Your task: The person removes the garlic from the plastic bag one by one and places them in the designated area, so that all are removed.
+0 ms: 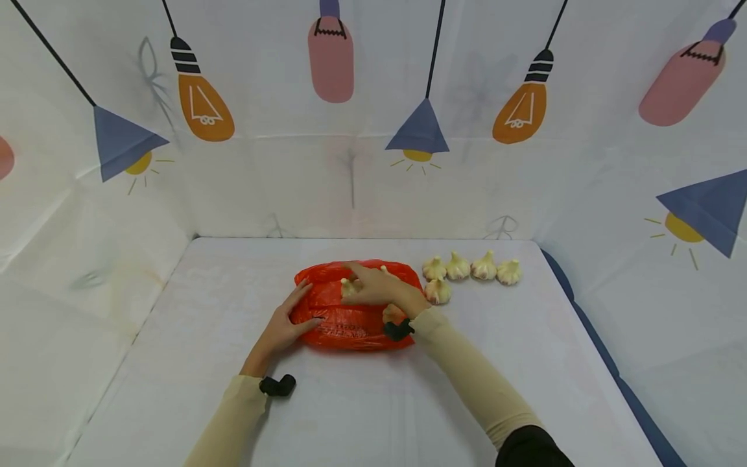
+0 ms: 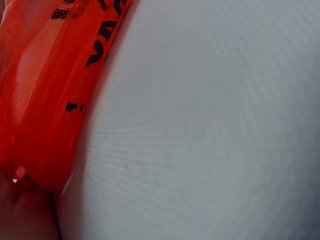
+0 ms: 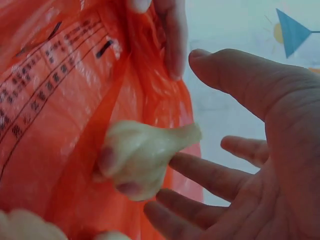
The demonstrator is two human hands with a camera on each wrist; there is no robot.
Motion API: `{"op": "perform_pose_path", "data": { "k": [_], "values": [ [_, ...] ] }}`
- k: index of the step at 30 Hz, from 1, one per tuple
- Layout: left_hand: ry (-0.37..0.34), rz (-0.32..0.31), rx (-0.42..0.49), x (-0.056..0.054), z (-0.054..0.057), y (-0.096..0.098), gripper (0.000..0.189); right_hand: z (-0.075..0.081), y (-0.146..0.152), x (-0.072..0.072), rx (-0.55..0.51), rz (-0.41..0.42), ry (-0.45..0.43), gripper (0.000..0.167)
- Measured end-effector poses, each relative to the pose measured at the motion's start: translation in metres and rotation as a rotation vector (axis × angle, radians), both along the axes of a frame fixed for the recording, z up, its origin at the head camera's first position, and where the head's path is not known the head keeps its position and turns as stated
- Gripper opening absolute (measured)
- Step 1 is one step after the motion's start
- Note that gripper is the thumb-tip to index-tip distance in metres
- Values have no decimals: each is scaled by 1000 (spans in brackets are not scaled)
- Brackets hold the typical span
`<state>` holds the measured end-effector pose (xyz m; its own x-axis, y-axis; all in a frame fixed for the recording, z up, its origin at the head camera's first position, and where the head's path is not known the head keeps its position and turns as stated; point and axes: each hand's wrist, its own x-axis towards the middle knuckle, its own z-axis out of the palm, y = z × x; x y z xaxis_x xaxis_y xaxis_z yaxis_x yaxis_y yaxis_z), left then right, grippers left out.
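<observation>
A red plastic bag (image 1: 344,327) with black print lies on the white table, its mouth open upward. My left hand (image 1: 283,329) holds the bag's left side, thumb at the front and fingers at the back rim. My right hand (image 1: 373,287) reaches over the bag's opening. In the right wrist view a garlic bulb (image 3: 142,157) sits against the red plastic with its stem toward my palm. The fingertips (image 3: 187,162) of that hand are right at the bulb, while the thumb stands well apart from it. More garlic shows at the lower edge of that view.
Several garlic bulbs (image 1: 484,266) stand grouped on the table (image 1: 222,279) to the right of the bag. A white sheet (image 1: 274,175) printed with lamps and bulbs hangs behind and at both sides. Dark blue fabric (image 1: 595,344) runs along the table's right edge.
</observation>
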<state>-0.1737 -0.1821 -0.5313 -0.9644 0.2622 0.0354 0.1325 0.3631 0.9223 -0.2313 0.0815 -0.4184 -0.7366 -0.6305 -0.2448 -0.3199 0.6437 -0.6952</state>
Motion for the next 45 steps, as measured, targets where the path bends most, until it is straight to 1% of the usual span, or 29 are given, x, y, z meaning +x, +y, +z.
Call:
{"op": "perform_pose_path", "data": {
  "k": [4, 6, 10, 13, 16, 20, 23, 28, 39, 45],
  "values": [
    [-5, 2, 11, 1, 1, 2, 82, -4, -5, 1, 56, -12, 40, 80],
    [-12, 4, 14, 1, 1, 2, 81, -8, -5, 0, 66, -16, 60, 77],
    [-11, 10, 1, 1, 2, 1, 82, -18, -4, -4, 16, -7, 49, 70],
    [-5, 9, -6, 2, 2, 0, 82, -25, -2, -7, -22, -13, 35, 69],
    [-6, 7, 2, 2, 3, -1, 83, -31, 1, -10, -21, -33, 42, 68],
    [-22, 10, 7, 3, 3, -1, 83, -36, 3, -13, 6, -64, 43, 66],
    [-27, 11, 12, 2, 2, -1, 83, -38, 4, -15, 17, -89, 19, 64],
    [-13, 7, 17, 1, 2, -1, 83, -38, 4, -18, 12, -119, -12, 62],
    [-19, 12, -21, 2, 4, 2, 84, -41, 7, -19, 32, -118, 6, 50],
    [-13, 14, -27, 2, 3, 1, 84, -42, 8, -18, 22, -129, -3, 47]
  ]
}}
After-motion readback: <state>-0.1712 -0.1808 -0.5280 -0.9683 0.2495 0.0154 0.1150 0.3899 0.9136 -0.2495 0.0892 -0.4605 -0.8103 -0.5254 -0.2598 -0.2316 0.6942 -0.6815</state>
